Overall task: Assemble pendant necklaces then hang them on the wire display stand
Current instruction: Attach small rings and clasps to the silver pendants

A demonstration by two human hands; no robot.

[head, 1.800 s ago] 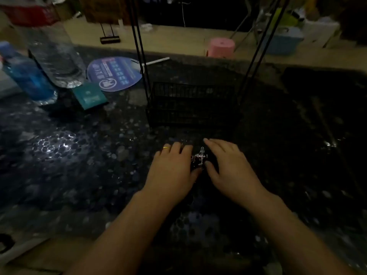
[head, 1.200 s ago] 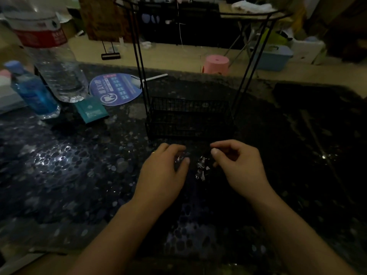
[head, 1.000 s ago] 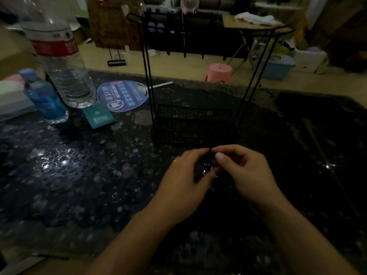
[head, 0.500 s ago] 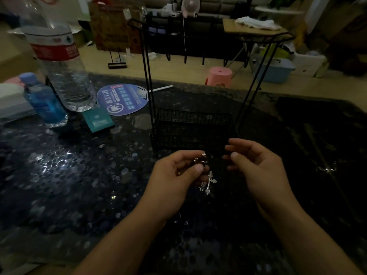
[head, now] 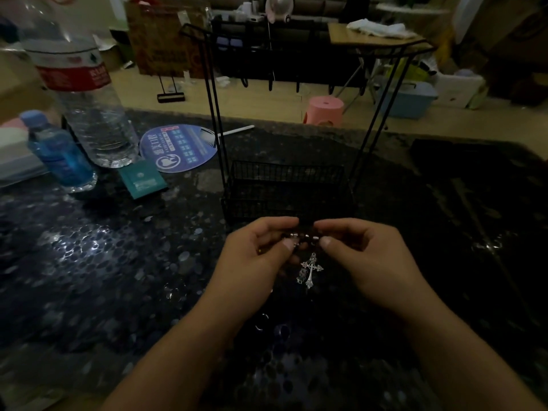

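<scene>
Left hand (head: 258,256): fingers curled, thumb and forefinger pinching the dark beaded necklace cord (head: 302,239).
Right hand (head: 367,262): fingers curled, pinching the same cord just beside the left.
Silver cross pendant (head: 310,269): hangs from the cord between both hands, above the dark speckled counter (head: 103,262).
Black wire display stand (head: 284,185): mid-counter, just beyond the fingertips.

Your dim workroom, lit from the far side

Beyond your hands lies a dark speckled tabletop (head: 103,262); past it pale wooden floor (head: 267,105), a pink stool (head: 324,109), a blue bin (head: 412,99) far right, a wooden side table (head: 379,44).
</scene>
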